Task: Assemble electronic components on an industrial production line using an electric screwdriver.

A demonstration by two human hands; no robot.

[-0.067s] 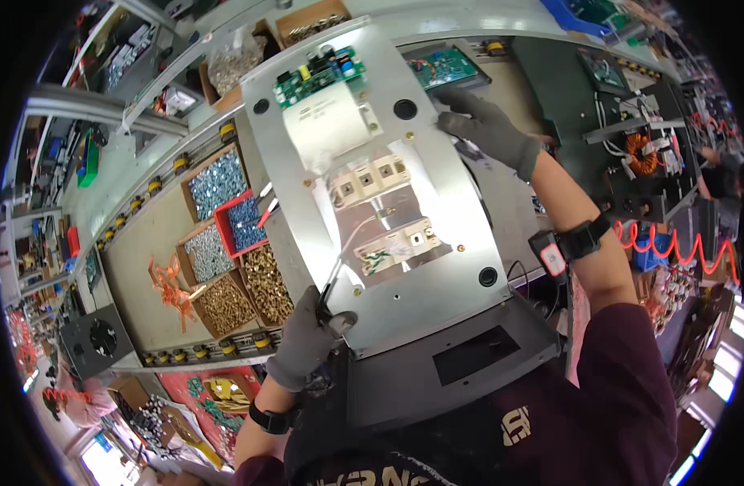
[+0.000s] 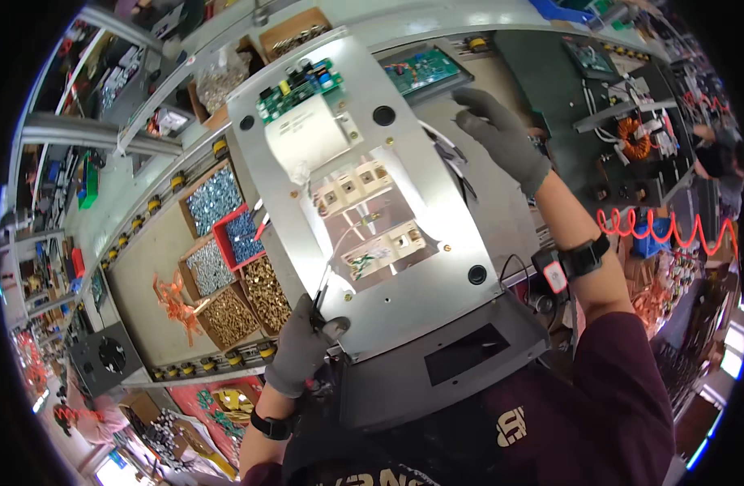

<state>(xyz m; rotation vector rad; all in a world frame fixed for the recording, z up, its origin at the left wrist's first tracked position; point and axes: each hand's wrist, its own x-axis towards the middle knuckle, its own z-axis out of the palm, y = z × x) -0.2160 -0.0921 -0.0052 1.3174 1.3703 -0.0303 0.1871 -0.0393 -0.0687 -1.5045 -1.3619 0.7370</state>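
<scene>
A silvery metal chassis plate (image 2: 404,316) lies slanted in front of me, its near end joined to a dark grey panel (image 2: 388,389) with a rectangular cutout. It carries a green circuit board (image 2: 299,89), a white cylindrical capacitor (image 2: 307,138) and two cream power modules (image 2: 356,188) with thin wires. My gloved left hand (image 2: 299,348) is closed around the plate's near left corner, thumb on top and fingers hidden below. To the right of the plate, my gloved right hand (image 2: 502,138) is apart from it, fingers spread and loosely curved, with nothing seen in them.
Left of the plate stand cardboard boxes of silver and brass screws (image 2: 267,296) and a red bin (image 2: 241,236). Orange strips (image 2: 176,304) lie beside them. Black cables (image 2: 449,154) stick out at the plate's right edge. Beyond are another board (image 2: 421,73) and a dark chassis with an orange coil (image 2: 634,139).
My right hand has drawn away from the plate's right edge, widening the gap. The whole view has shifted slightly; my left hand keeps its hold on the corner.
</scene>
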